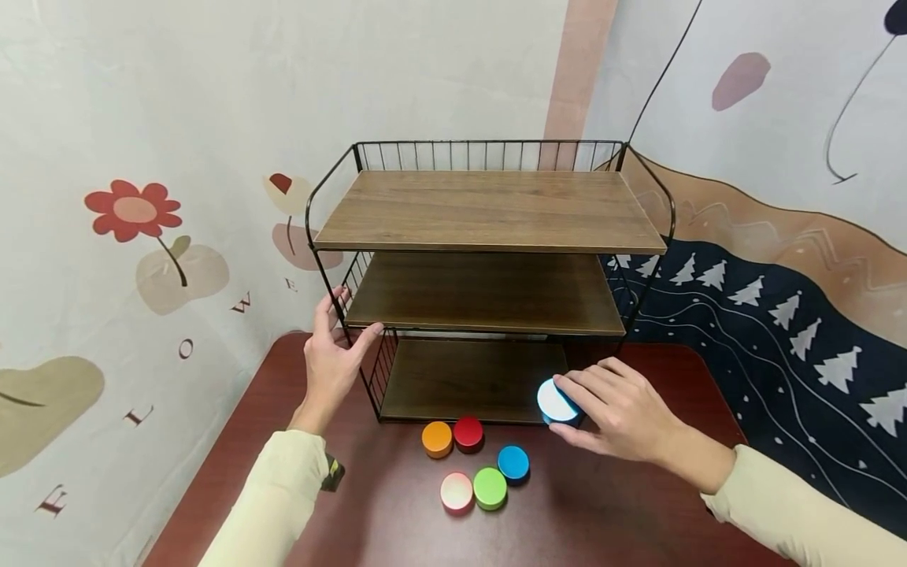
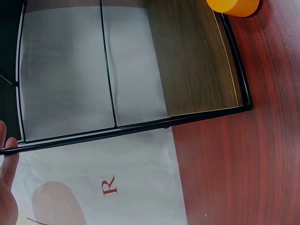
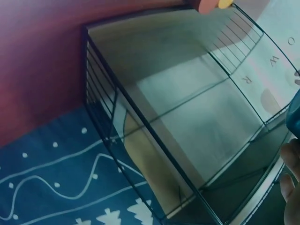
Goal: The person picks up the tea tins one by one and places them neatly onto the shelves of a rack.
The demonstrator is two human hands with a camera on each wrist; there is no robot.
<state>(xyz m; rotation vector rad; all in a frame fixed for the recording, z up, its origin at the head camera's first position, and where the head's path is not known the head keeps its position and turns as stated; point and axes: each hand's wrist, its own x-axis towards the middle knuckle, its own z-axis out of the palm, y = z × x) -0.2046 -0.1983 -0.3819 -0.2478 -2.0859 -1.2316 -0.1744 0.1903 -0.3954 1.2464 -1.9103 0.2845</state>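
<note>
A three-tier shelf rack (image 1: 489, 213) with wood boards and black wire sides stands on the table. My left hand (image 1: 331, 358) grips its left front post at the middle board, thumb in front and fingers round the wire side. In the left wrist view, fingers (image 2: 9, 161) touch the black bar. My right hand (image 1: 612, 405) pinches a round blue disc (image 1: 556, 402) with a bright, glaring top, in front of the bottom board's right end. Only its blue side (image 3: 294, 115) shows in the right wrist view.
Several short round discs lie before the rack: orange (image 1: 437, 439), red (image 1: 468, 434), blue (image 1: 513, 463), green (image 1: 490, 488) and pink (image 1: 457, 493). They sit on the dark red table (image 1: 397, 528). Printed cloth (image 1: 212, 94) hangs close behind and beside the rack.
</note>
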